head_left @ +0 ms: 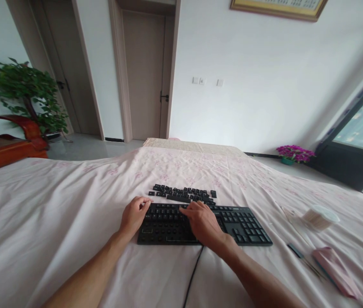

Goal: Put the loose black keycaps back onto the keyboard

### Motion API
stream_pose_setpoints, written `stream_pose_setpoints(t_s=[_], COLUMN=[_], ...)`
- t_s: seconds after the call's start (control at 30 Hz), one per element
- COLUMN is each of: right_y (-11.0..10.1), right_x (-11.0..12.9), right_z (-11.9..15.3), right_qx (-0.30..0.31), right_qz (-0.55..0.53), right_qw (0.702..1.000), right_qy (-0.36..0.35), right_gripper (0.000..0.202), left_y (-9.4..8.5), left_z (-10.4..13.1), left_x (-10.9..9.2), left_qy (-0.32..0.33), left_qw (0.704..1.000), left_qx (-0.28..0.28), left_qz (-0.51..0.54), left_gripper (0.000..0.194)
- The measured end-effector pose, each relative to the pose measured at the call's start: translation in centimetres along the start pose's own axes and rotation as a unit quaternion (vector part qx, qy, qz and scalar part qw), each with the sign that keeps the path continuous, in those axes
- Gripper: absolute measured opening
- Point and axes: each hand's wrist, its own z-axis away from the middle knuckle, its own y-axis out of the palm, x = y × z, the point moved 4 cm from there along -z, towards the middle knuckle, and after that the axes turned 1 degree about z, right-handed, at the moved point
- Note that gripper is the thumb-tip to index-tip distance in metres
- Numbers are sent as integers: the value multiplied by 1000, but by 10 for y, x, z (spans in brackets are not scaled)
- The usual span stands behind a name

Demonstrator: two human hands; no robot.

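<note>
A black keyboard (pixel 252 224) lies on the cloth, with part of its left section stripped of keycaps and the upper rows on that side capped. My left hand (pixel 135 214) is closed at its upper left corner, fingers curled and thumb against them. Across the middle of the board rests my right hand (pixel 202 220), its fingers bent at the far edge and its thumb stretched left over the upper keys. Loose black keycaps (pixel 178 194), a long spacebar among them, lie just beyond the keyboard. My right hand hides part of the middle keys.
At the right stand a clear round tub of cotton swabs (pixel 321 217), a thin dark-handled tool (pixel 295 251) and a folded pink cloth (pixel 337 271). A black cable (pixel 194 271) runs toward me. Wrinkled pale pink cloth (pixel 72 205) covers the surface.
</note>
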Motion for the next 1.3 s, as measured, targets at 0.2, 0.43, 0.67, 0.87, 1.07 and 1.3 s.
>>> stream_pose_setpoints(t_s=[0.2,0.43,0.67,0.87,1.07,1.3], right_y=[8,35,51,55,57,48], right_x=[-61,-82,-89,-88,-83,-76], right_z=[-59,-101,-122,-134,-139,-138], right_qx=[-49,33,78,114,140,129], right_qz=[-15,25,46,69,87,76], right_qw=[994,990,985,980,976,981], right_qy=[94,133,146,148,140,122], right_gripper=[26,24,21,17,16,15], left_y=[2,2,1,1,1,0], left_z=[-1,-2,-3,-3,-3,-2], left_x=[4,5,4,4,5,3], left_qy=[-2,-14,-16,-19,-15,-9], left_qw=[1000,1000,1000,1000,1000,1000], left_qx=[1,8,6,6,3,2], left_qz=[14,16,15,17,16,18], left_gripper=[28,29,29,28,29,29])
